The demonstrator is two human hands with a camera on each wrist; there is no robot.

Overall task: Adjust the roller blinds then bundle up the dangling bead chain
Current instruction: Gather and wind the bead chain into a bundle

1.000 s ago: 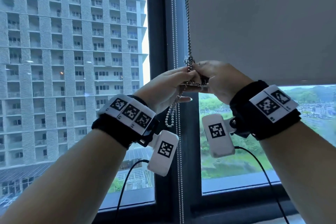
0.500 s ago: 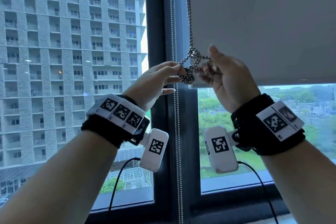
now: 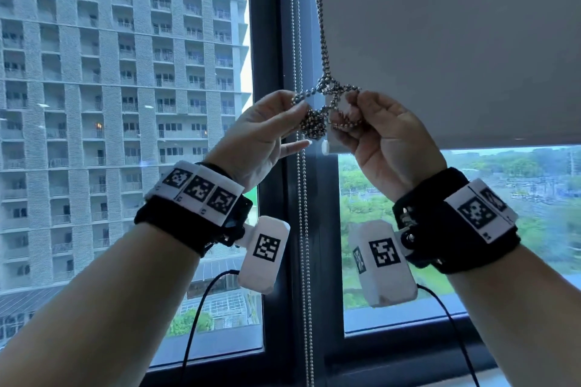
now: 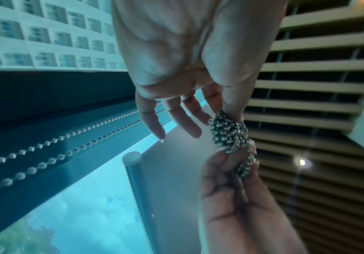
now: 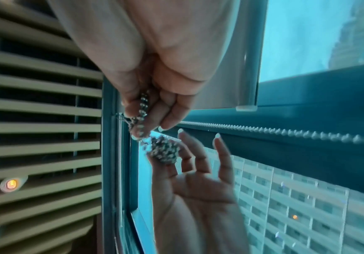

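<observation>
Two bare hands are raised in front of a window, working a metal bead chain [image 3: 322,25] that hangs from above, beside the left edge of a grey roller blind [image 3: 456,41]. The blind is lowered partway; its bottom bar [image 4: 133,171] ends in a white cap just below the hands.

The left hand [image 3: 261,132] pinches a tight wad of gathered chain [image 3: 312,127] between thumb and forefinger, while its other fingers [image 4: 152,120] are spread out straight. The right hand [image 3: 383,138] has its fingers curled around a loop of the same chain [image 5: 143,110], held just beside the wad. Above both hands the strands cross in a loose knot [image 3: 328,86].

A second pair of bead chain strands [image 3: 303,229] hangs straight down along the dark window frame [image 3: 270,41], behind the hands and passing below them. Each wrist wears a black band with printed square markers and a white box [image 3: 264,254] with a cable. A tall apartment block [image 3: 110,72] stands outside on the left, green trees [image 3: 518,166] on the right.
</observation>
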